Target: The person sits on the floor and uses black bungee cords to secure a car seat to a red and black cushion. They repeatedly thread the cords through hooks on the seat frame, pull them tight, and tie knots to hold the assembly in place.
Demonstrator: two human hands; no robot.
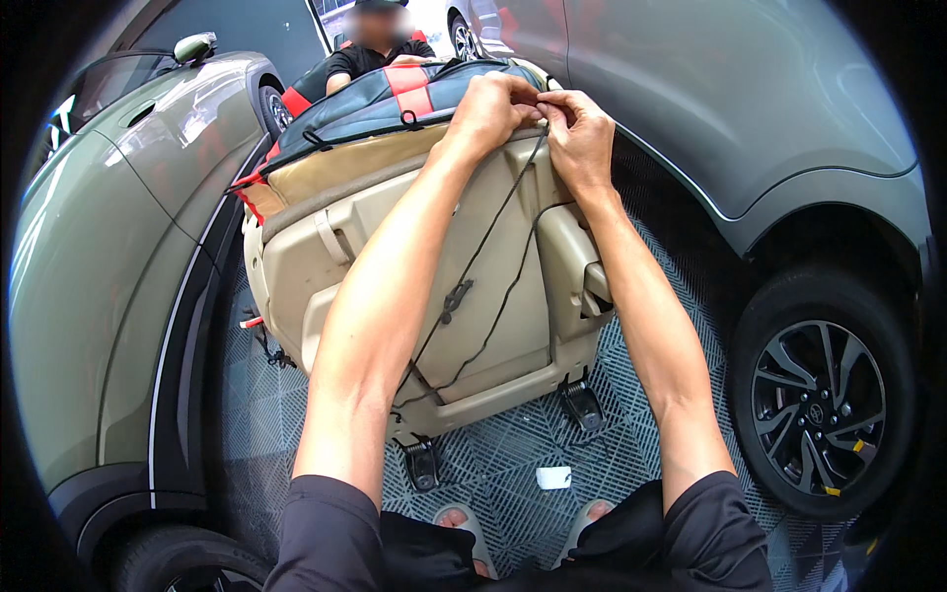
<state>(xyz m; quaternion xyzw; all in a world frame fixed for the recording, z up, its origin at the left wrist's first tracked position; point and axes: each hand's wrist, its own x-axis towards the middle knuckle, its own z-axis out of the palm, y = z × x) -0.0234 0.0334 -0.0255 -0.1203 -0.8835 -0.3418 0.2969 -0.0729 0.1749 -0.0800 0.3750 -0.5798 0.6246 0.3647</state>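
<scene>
Dark sleeves (330, 538) fill the lower edge of the frame, bare forearms (385, 281) reaching up from them to a beige seat (483, 247) at the centre. The left hand (493, 111) and right hand (580, 138) meet at the seat's top corner, upper centre. Each grip has thumb and finger pressed together, apparently pinching the upper end of a black cord (515, 187); the fingers hide whether the cover's hem is caught too.

The dark blue-and-red seat cover (345, 123) lies over the top of the seat, so the fitting looks partly done. The back panel is bare and the cord slants slackly down it, with a tangled bunch (454, 299) midway; securing the cord and covering the back seem left to do.

A grey-green car (128, 247) at left and a silver car (750, 109) at right hem in the seat. Another person (380, 59) is at its far side, upper centre. A white tag (554, 478) lies on the patterned floor (513, 508), lower centre.
</scene>
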